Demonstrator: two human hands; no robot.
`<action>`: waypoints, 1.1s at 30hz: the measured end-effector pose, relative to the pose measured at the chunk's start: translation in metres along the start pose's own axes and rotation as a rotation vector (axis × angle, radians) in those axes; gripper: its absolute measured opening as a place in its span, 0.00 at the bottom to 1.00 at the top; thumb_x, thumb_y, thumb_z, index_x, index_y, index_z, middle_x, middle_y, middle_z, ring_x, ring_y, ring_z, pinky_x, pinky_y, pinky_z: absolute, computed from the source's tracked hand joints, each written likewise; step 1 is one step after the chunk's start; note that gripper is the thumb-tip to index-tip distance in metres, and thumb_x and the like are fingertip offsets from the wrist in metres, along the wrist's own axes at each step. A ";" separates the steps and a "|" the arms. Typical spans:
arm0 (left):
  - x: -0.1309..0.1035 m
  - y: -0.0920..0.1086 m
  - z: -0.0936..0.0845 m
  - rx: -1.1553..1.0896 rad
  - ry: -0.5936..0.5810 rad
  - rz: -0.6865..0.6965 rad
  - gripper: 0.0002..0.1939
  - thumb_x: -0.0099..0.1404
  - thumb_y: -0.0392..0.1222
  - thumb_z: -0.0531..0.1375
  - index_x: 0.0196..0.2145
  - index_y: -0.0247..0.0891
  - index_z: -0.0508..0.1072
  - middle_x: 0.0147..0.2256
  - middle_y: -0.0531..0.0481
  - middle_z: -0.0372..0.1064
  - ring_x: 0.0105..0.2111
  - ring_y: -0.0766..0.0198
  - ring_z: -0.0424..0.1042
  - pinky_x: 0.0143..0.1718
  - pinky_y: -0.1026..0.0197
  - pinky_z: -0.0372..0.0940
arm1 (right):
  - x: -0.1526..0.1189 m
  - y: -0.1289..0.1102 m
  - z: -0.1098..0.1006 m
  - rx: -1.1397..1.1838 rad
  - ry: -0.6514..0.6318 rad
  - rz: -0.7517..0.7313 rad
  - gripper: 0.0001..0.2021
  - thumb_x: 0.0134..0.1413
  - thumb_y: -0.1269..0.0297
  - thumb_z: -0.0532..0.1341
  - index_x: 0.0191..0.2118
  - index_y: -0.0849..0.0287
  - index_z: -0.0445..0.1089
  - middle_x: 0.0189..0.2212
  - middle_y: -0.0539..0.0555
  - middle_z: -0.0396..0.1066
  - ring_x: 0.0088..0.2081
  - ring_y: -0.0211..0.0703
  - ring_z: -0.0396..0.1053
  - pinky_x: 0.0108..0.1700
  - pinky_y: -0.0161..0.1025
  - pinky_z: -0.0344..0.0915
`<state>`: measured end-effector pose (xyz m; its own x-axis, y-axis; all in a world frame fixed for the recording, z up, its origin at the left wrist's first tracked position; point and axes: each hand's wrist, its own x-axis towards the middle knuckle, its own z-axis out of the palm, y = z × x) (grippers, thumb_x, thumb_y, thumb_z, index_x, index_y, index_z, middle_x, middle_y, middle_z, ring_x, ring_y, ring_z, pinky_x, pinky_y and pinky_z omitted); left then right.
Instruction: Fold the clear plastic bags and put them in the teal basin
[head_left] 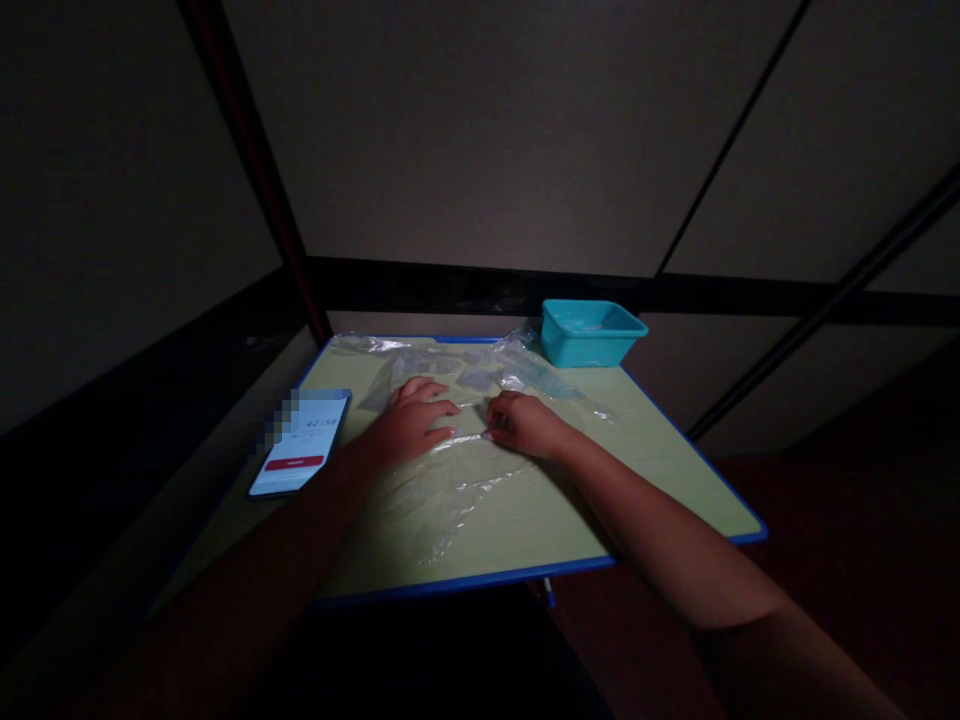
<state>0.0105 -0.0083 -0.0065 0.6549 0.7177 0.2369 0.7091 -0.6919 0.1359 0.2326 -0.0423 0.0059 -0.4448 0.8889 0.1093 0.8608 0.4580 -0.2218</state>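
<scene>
A clear plastic bag [457, 490] lies spread over the near middle of the table, with a shiny crease running between my hands. My left hand [411, 425] rests on its left part, fingers apart and thumb toward the crease. My right hand [525, 424] is closed at the crease's right end, its thumb and fingers pinched on the plastic. More crumpled clear plastic [480, 372] lies just beyond both hands; whether it is one piece with the bag I cannot tell.
A turquoise plastic basket [589, 349] stands at the table's back right corner. At the left edge lies a phone [304, 440] with its screen lit. The table [660, 480] has a blue rim, and dark-trimmed panels [480, 150] rise behind it.
</scene>
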 end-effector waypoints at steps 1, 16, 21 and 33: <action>0.000 0.001 0.001 -0.018 -0.018 0.038 0.18 0.60 0.52 0.56 0.46 0.46 0.73 0.54 0.47 0.60 0.57 0.53 0.51 0.57 0.52 0.49 | 0.000 -0.002 -0.001 -0.009 0.012 -0.008 0.09 0.48 0.63 0.62 0.36 0.61 0.70 0.36 0.57 0.69 0.40 0.44 0.64 0.40 0.37 0.57; -0.003 -0.007 0.013 0.010 -0.238 -0.004 0.45 0.49 0.68 0.58 0.60 0.47 0.56 0.64 0.39 0.41 0.63 0.41 0.34 0.56 0.31 0.30 | -0.006 -0.005 0.001 0.019 -0.252 -0.026 0.43 0.45 0.44 0.61 0.64 0.56 0.48 0.64 0.65 0.40 0.64 0.63 0.36 0.56 0.70 0.32; 0.001 -0.008 0.013 -0.156 0.060 -0.038 0.29 0.61 0.62 0.50 0.52 0.42 0.68 0.58 0.42 0.57 0.60 0.46 0.46 0.58 0.40 0.40 | -0.004 -0.004 -0.006 0.120 0.055 -0.165 0.29 0.51 0.52 0.60 0.55 0.62 0.61 0.54 0.66 0.61 0.56 0.55 0.56 0.55 0.55 0.50; 0.015 -0.008 -0.002 -1.272 0.513 -0.419 0.44 0.60 0.68 0.24 0.34 0.39 0.71 0.41 0.43 0.72 0.43 0.56 0.67 0.43 0.54 0.63 | -0.028 -0.048 -0.021 0.186 -0.275 -0.380 0.13 0.43 0.60 0.68 0.32 0.61 0.67 0.27 0.49 0.66 0.28 0.35 0.60 0.29 0.31 0.50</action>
<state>0.0140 0.0075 -0.0024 0.1004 0.9650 0.2422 -0.0682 -0.2362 0.9693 0.2088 -0.0889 0.0335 -0.7883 0.6141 -0.0376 0.5779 0.7181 -0.3878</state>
